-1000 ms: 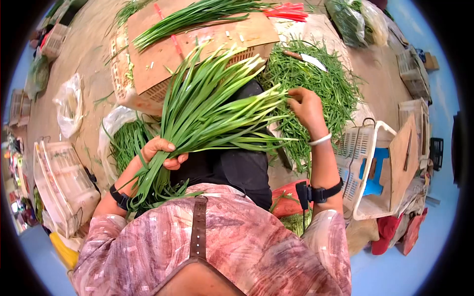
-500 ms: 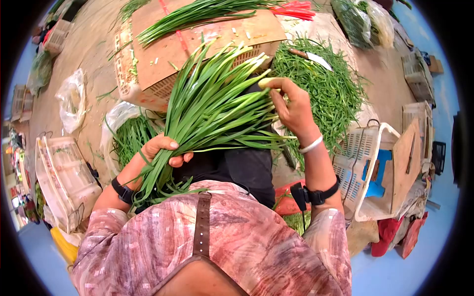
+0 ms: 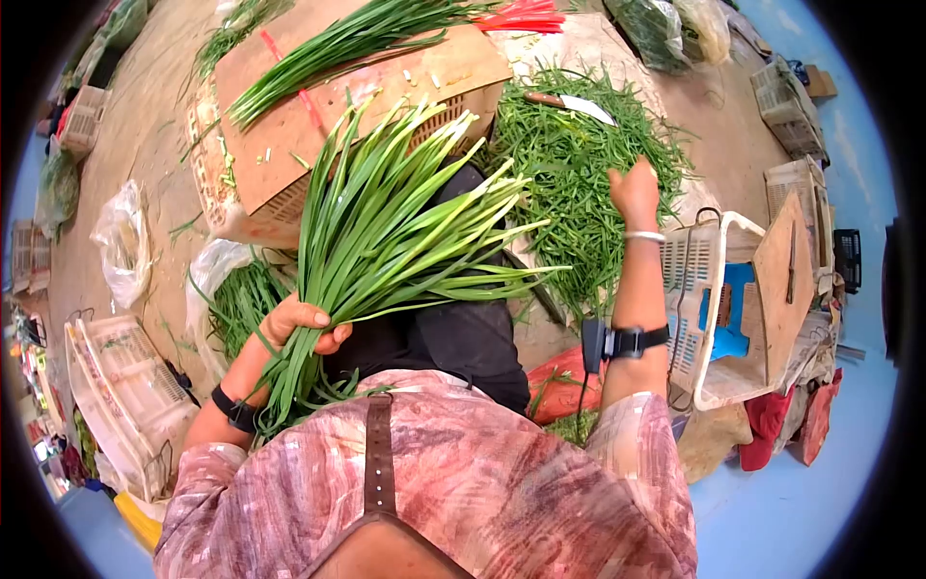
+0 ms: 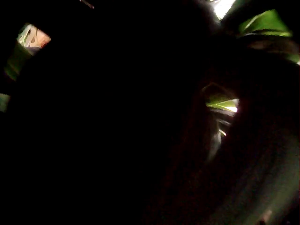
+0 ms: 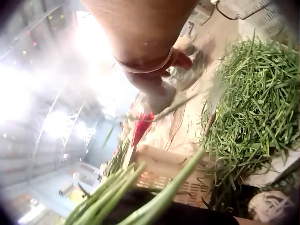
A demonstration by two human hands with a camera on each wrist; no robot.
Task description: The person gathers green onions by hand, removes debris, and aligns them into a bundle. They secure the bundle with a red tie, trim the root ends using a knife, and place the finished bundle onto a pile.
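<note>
My left hand (image 3: pixel 301 323) grips a large bunch of garlic chives (image 3: pixel 386 222) by its leafy end, thumb across the top. The pale stem ends fan out up and to the right over my lap; loose leaf ends hang below the hand. Stretched out to the right, my right hand (image 3: pixel 634 196) is over a heap of loose green leaves (image 3: pixel 569 164). In the right wrist view a thin leaf strip (image 5: pixel 180 105) lies right at its blurred fingertips; I cannot tell whether they hold it. The left wrist view is almost all dark, with slivers of green leaf (image 4: pixel 267 23).
A knife (image 3: pixel 584 108) lies on the heap. Ahead, a board (image 3: pixel 265 174) on a crate carries more chives (image 3: pixel 338 58) and red strips (image 3: pixel 526 17). Crates stand at the left (image 3: pixel 125 386) and right (image 3: pixel 709 386). A plastic bag (image 3: pixel 207 275) with greens sits by my left arm.
My right hand has left the stem ends of the bunch and swung right, out over the loose heap. My left hand keeps its grip. The whole head view has shifted slightly.
</note>
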